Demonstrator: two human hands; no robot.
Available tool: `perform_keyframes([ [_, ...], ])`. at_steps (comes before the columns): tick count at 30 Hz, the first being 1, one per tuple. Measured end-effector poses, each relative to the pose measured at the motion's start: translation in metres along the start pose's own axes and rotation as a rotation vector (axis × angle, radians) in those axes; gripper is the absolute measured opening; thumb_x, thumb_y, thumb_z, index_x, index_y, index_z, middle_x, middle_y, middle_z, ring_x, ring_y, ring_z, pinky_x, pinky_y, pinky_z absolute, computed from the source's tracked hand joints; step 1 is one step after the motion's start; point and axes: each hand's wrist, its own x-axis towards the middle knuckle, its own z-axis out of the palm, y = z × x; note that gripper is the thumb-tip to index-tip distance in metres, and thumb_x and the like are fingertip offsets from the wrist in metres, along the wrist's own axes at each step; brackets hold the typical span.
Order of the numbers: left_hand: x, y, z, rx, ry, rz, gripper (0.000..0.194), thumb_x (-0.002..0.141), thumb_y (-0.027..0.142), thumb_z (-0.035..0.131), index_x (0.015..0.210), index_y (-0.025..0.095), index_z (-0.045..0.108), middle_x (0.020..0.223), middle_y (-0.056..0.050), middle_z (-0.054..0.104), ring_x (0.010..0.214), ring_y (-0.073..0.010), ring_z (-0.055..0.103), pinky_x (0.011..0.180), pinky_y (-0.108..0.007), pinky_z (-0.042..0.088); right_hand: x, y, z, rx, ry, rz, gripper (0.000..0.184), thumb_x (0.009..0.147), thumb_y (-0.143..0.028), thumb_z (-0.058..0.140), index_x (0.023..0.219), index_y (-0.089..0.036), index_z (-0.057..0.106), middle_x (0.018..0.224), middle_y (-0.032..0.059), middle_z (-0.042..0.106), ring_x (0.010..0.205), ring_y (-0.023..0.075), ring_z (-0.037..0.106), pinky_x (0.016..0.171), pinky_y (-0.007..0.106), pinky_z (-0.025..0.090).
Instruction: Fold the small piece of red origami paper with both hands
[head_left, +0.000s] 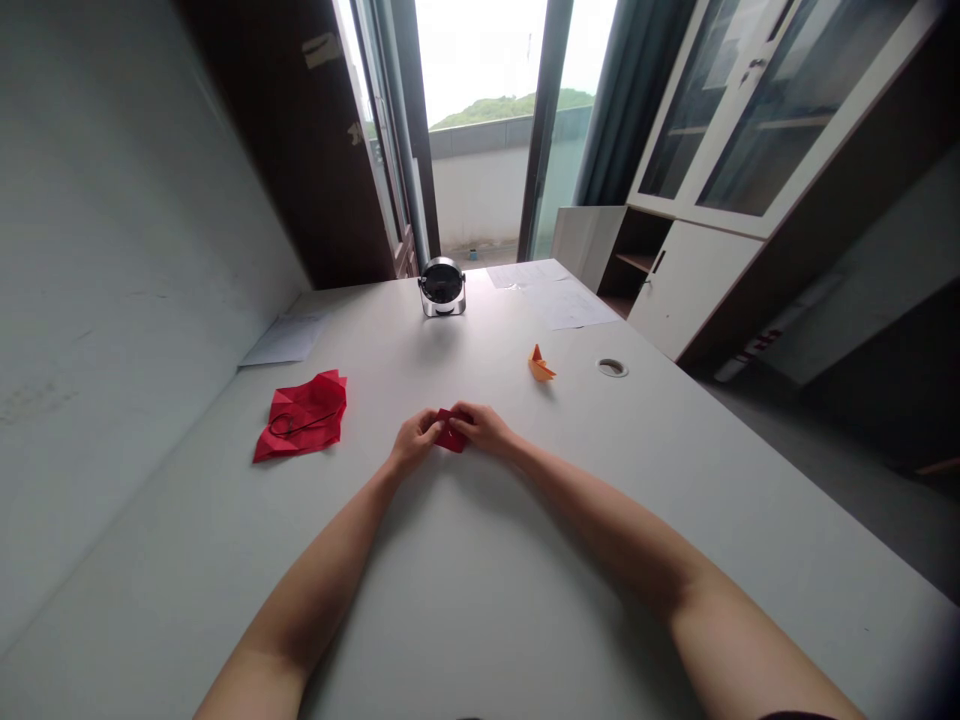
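Observation:
A small folded piece of red paper (451,436) lies on the white table (465,600), pinched between both hands. My left hand (413,440) grips its left side with closed fingers. My right hand (484,428) grips its right side the same way. Both forearms reach forward over the tabletop. Most of the paper is covered by my fingers.
A crumpled red paper sheet (302,415) lies to the left. A small orange folded paper figure (539,365) stands to the right, near a round cable hole (612,367). A small silver fan (442,287) and white sheets (555,290) sit at the far edge. A wall runs along the left.

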Motion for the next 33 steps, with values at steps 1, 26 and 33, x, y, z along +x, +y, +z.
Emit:
perform_keyframes([
  [1, 0.0, 0.001, 0.0, 0.0, 0.0, -0.001, 0.029, 0.087, 0.043, 0.061, 0.097, 0.016, 0.068, 0.089, -0.005, 0.072, 0.083, -0.0182, 0.065, 0.076, -0.027, 0.051, 0.0, 0.0, 0.0, -0.002, 0.001, -0.003, 0.019, 0.088, -0.035, 0.058, 0.095, -0.02, 0.067, 0.076, -0.001, 0.066, 0.066, 0.0117, 0.052, 0.064, 0.024, 0.039],
  [26, -0.005, 0.018, 0.002, 0.072, 0.028, -0.028, 0.029, 0.083, 0.041, 0.062, 0.094, 0.016, 0.071, 0.084, -0.004, 0.072, 0.08, -0.0188, 0.063, 0.073, -0.028, 0.051, -0.001, -0.005, -0.001, -0.061, -0.016, -0.008, 0.018, 0.088, -0.036, 0.057, 0.091, -0.02, 0.066, 0.074, -0.0019, 0.064, 0.066, 0.0109, 0.052, 0.063, 0.022, 0.037],
  [33, -0.005, 0.022, 0.002, 0.058, 0.034, -0.039, 0.026, 0.081, 0.04, 0.064, 0.092, 0.017, 0.071, 0.081, -0.003, 0.072, 0.079, -0.0195, 0.064, 0.072, -0.028, 0.051, -0.001, -0.009, -0.002, -0.052, -0.011, -0.012, 0.018, 0.087, -0.035, 0.058, 0.091, -0.021, 0.067, 0.075, -0.0015, 0.066, 0.066, 0.0112, 0.052, 0.064, 0.022, 0.038],
])
